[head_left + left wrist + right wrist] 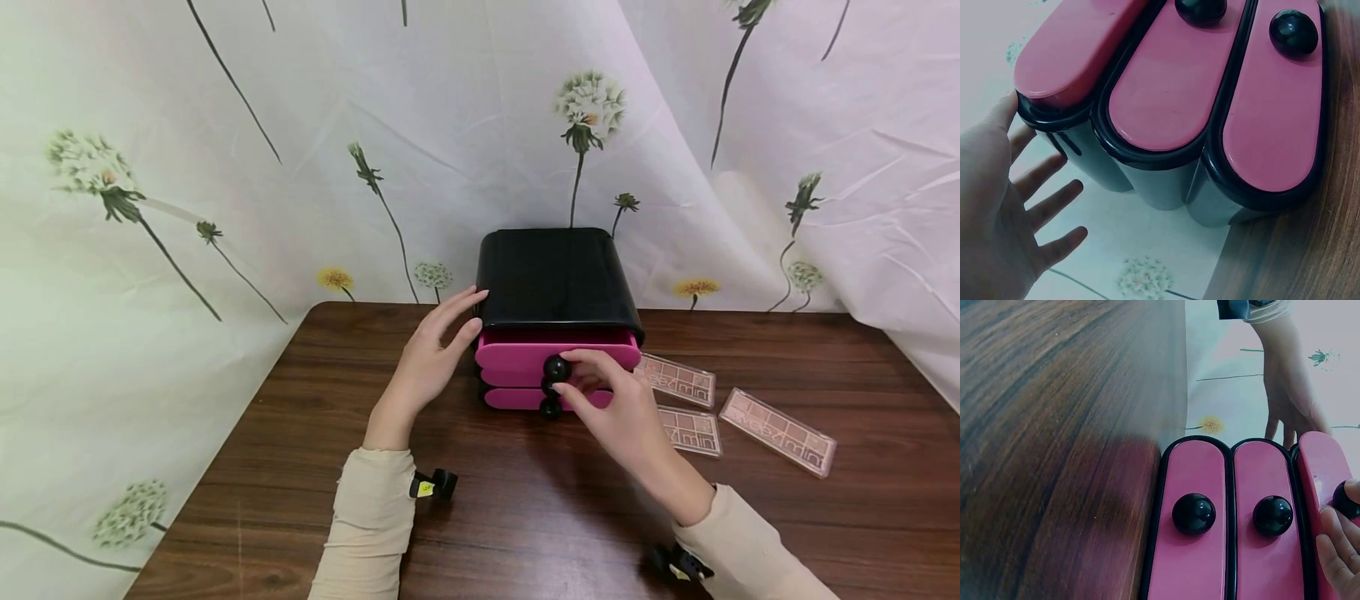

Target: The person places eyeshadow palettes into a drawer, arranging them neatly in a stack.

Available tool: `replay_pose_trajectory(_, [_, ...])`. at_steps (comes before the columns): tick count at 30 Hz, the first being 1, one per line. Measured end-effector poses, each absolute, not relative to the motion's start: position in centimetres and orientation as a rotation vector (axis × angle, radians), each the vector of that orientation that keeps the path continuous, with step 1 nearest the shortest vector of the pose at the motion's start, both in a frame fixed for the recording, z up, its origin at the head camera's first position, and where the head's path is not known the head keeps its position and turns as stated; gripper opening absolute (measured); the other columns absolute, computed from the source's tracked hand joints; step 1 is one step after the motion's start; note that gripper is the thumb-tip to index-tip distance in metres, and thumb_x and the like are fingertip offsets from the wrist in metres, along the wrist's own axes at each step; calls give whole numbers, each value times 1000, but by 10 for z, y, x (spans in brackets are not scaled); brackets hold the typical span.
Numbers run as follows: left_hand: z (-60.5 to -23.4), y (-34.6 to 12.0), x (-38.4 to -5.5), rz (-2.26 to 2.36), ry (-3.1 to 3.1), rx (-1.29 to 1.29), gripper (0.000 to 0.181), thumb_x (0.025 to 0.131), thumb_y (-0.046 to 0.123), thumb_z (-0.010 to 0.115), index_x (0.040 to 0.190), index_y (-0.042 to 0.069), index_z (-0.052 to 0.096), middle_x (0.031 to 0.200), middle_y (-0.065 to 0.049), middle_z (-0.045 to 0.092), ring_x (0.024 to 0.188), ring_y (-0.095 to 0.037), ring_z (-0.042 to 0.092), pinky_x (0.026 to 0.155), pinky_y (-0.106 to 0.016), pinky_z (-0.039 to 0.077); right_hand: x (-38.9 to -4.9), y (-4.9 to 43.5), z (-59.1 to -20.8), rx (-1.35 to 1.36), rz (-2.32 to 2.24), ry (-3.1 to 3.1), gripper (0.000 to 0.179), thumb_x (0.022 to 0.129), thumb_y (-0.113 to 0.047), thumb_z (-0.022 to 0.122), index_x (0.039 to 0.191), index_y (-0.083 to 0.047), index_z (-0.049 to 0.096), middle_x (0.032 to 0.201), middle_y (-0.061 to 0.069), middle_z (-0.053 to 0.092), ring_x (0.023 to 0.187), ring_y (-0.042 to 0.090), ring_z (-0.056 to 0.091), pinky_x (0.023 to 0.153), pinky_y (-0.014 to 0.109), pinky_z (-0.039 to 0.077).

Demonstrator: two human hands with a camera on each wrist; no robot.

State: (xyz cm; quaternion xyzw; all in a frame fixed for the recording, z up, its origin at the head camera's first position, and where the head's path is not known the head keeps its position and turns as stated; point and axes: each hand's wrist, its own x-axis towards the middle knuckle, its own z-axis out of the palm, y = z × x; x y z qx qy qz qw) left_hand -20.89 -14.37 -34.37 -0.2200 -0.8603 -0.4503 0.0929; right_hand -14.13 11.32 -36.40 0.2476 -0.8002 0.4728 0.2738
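A black mini chest of drawers [555, 279] with three pink fronts stands at the back of the table. Its top drawer [513, 357] is pulled out a little; the middle drawer [1260, 469] and bottom drawer [1194, 469] sit flush in the right wrist view. My right hand [622, 412] pinches the round black knob [557, 367] of the top drawer between thumb and fingers. At the chest's left side is my left hand [427, 362], its fingers spread. In the left wrist view its thumb touches the black rim by the top drawer. The drawer's contents are hidden.
Three clear-lidded eyeshadow palettes lie right of the chest: one behind [678, 380], one nearer [692, 431], partly behind my right hand, and one farther right [780, 432]. A white dandelion-print cloth [465, 108] hangs behind the dark wooden table [300, 467].
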Motion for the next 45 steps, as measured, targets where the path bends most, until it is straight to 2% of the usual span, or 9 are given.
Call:
replay_pose_trajectory(7, [-343,-143,-209,-1329,-2553,-654,46,104,47,45,148,34,47,156,12,33,146,-16,23,114,-57,22,-137,115,-364,681,1207,-2173,43,76,1,84,114,-9,68,88,-3,73,78,8,67,68,16,52])
replay_pose_trajectory(14, [-342,-143,-209,-1333,-2554,-656,46,104,48,45,148,34,46,156,12,34,146,-16,23,114,-57,23,-131,116,-364,698,1174,-2185,44,76,2,84,115,-10,67,88,-3,73,79,9,68,63,28,57])
replay_pose_trajectory(22, [-342,-143,-209,-1341,-2552,-657,46,104,48,46,148,35,46,156,13,34,146,-16,23,114,-57,22,-123,116,-363,714,1125,-2190,46,76,0,84,116,-11,66,88,-3,72,79,9,68,63,32,58])
replay_pose_trajectory(29, [-343,-143,-209,-1337,-2551,-658,46,104,48,46,148,36,46,156,13,33,147,-18,24,113,-57,23,-118,117,-363,738,1104,-2167,46,74,1,85,115,-11,67,86,-3,72,77,8,67,63,23,56])
replay_pose_trajectory(38, [-343,-144,-209,-1339,-2555,-647,46,104,48,46,148,36,47,156,13,34,147,-18,23,113,-58,23,-111,117,-363,773,1090,-2135,49,73,2,85,116,-12,68,86,-5,71,74,6,66,59,18,52])
replay_pose_trajectory(42, [-344,-143,-208,-1334,-2558,-641,46,103,49,46,148,36,46,156,14,34,147,-19,24,113,-58,23,-107,118,-363,779,1065,-2150,48,74,-2,85,117,-14,68,87,-5,73,76,6,68,59,17,49])
replay_pose_trajectory(45, [-344,-144,-208,-1332,-2555,-646,46,103,49,46,148,36,46,156,13,34,147,-20,24,113,-59,23,-105,119,-364,784,1075,-2169,41,80,-10,83,117,-14,68,87,-5,73,77,6,68,61,16,48])
